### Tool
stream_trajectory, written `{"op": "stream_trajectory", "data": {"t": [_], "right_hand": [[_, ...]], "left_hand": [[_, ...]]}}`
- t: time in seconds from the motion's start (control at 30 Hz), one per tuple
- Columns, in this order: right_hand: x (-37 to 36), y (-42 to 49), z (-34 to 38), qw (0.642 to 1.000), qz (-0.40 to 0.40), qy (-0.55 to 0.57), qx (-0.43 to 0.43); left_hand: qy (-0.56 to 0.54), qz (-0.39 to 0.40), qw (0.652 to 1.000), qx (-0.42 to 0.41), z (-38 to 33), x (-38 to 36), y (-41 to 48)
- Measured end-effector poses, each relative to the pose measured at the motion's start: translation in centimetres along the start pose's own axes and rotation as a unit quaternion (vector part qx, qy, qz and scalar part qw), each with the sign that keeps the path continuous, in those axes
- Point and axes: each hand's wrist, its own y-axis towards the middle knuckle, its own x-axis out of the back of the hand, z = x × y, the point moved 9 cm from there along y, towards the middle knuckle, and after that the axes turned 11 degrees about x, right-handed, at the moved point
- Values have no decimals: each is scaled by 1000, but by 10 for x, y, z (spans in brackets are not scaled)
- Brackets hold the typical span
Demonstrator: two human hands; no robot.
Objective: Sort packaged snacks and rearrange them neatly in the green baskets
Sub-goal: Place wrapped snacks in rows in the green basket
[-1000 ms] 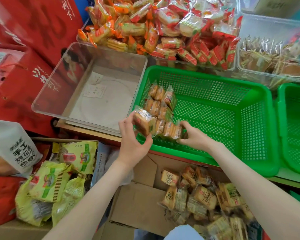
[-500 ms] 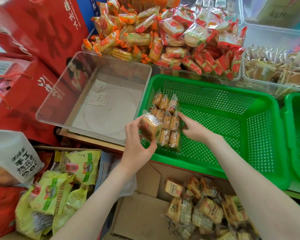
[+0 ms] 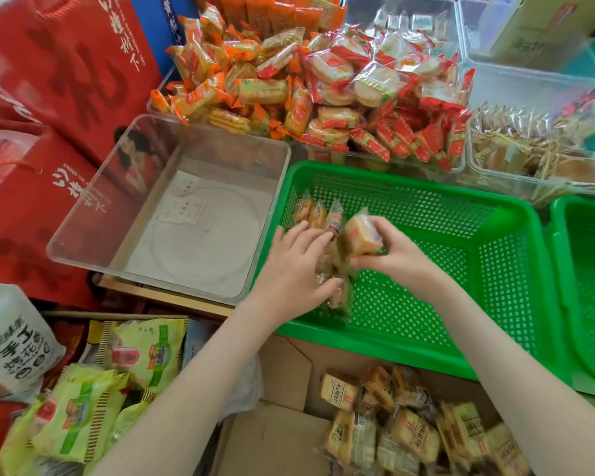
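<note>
Few packs (image 3: 318, 214) are in so far: a short row stands along the left wall of the basket (image 3: 409, 352), running from near its back left corner toward the front rim. Your left hand (image 3: 294, 269) lies on that row, fingers spread and fairly straight, pressing the packs toward the wall and clamped on nothing. Your right hand (image 3: 397, 257) pinches one more pack (image 3: 359, 235) just beside the row, over the basket floor and not yet set down. So the hands are close together but on separate things. I judge the job barely begun: most of the mesh floor right of the row shows bare, the second basket (image 3: 591, 286) at the right edge shows only mesh in the part in view, and a heap (image 3: 392, 438) of like packs lies in the box (image 3: 279, 438) below the front rim. What's left: seat this pack, then fill on row by row.
</note>
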Motion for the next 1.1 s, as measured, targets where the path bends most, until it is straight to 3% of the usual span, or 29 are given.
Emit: {"op": "stream_trajectory", "data": {"t": [0.1, 0.17, 0.23, 0.3, 0.4, 0.5, 0.57, 0.67, 0.8, 0.9, 1.0, 1.1], "right_hand": [[43, 15, -24, 981, -164, -107, -15], [47, 26, -43, 966, -176, -179, -57], [31, 37, -59, 961, -130, -220, -103], [11, 44, -71, 970, -100, -178, -130], [-10, 44, -85, 981, -84, -10, -172], [-17, 36, -88, 983, -54, 36, -172], [-22, 31, -84, 987, -11, -6, -159], [-17, 22, -73, 978, 20, -164, -129], [-1, -24, -24, 958, -67, -277, -21], [-3, -99, 20, 902, -166, -371, 144], [-24, -178, 8, 867, -154, -427, 206], [-54, -232, -61, 875, -29, -469, 118]], "left_hand": [[199, -10, 978, 55, 26, 4, 11], [270, 46, 957, 93, 43, -7, 14], [288, 66, 950, 102, 49, -13, 14], [234, 64, 964, 110, 50, -12, 15], [163, 55, 979, 106, 52, -8, 18], [154, 44, 982, 96, 51, -7, 18], [148, 37, 984, 94, 50, -7, 17], [133, 23, 987, 89, 48, -5, 15], [63, -102, 992, 44, 26, 14, -5], [-50, -178, 983, -10, -10, 10, -60], [-88, -137, 978, -132, -55, -31, -130], [-30, 23, 978, -206, -71, -109, -180]]}}
